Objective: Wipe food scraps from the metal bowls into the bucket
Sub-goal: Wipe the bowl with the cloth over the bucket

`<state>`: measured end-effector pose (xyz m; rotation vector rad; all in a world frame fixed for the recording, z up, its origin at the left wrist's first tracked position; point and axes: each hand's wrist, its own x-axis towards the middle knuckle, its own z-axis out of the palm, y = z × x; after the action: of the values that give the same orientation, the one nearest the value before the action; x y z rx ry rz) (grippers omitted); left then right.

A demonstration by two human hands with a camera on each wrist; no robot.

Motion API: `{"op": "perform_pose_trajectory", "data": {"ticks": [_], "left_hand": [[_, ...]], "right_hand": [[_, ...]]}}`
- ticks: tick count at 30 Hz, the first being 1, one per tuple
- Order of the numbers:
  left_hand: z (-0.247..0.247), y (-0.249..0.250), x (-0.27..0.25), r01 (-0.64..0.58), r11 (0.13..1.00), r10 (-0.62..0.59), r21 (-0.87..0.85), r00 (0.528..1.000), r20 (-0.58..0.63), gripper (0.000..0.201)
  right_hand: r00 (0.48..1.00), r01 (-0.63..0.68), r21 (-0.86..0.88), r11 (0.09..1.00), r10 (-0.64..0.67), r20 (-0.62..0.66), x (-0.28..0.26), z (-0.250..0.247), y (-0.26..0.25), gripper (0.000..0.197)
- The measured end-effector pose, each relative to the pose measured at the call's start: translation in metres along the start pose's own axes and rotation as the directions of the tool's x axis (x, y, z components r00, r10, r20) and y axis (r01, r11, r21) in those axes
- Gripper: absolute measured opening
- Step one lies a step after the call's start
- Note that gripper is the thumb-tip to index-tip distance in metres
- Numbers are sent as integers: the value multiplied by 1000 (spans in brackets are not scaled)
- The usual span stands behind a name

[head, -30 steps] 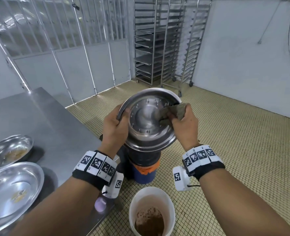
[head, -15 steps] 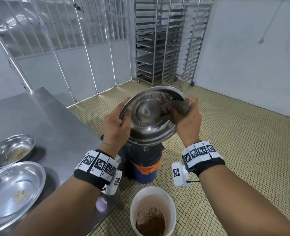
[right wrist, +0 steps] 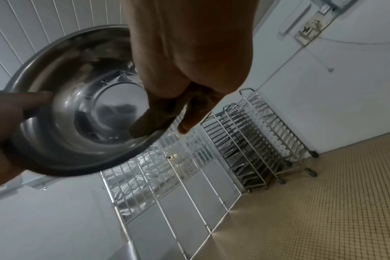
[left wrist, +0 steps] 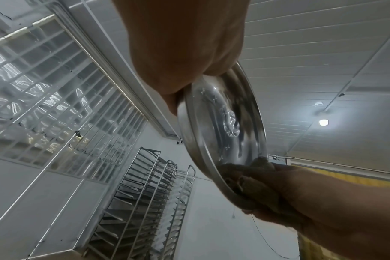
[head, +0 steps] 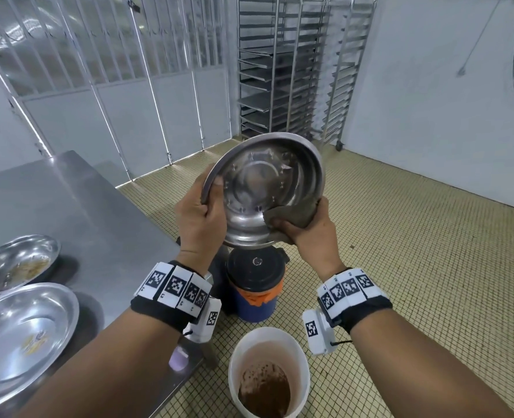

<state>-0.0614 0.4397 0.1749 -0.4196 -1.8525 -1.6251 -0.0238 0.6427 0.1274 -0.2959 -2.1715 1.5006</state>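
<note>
Left hand grips rim of metal bowl, tilted steeply, opening toward person, so scraps slide out. Right hand pinches cloth against lower rim. Bucket on floor below, nearer person. Two soiled bowls wait at counter near edge.

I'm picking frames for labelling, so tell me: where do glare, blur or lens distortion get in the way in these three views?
Head view: sharp, straight racks bow outward, held bowl mirrors the room. Left wrist view: ceiling lamp flares, left hand is a soft, close blur. Right wrist view: right hand is blurred, the bowl's rim smeared.
</note>
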Motion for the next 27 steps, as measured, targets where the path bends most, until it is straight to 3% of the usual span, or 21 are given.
{"op": "perform_pose_trajectory", "data": {"ticks": [7,14,20,24,27], "left_hand": [[2,-1,-10,2,999,-4,44,999,47,28],[6,8,-1,130,990,-132,-51,991,-27,20],[-1,1,-14,186,982,-189,37,974,128,21],[0,7,-18,267,962,-272,53,940,203,30],[0,13,-13,309,951,-305,14,932,197,26]], "right_hand": [[975,82,39,996,-72,-211,27,-21,-29,49],[997,9,-7,1000,-9,-77,3,-6,-14,52],[987,38,-22,999,-41,-158,15,-21,-21,43],[979,159,-238,958,-185,-92,34,-32,-37,47],[986,134,-237,962,-153,-65,32,-32,-31,44]]}}
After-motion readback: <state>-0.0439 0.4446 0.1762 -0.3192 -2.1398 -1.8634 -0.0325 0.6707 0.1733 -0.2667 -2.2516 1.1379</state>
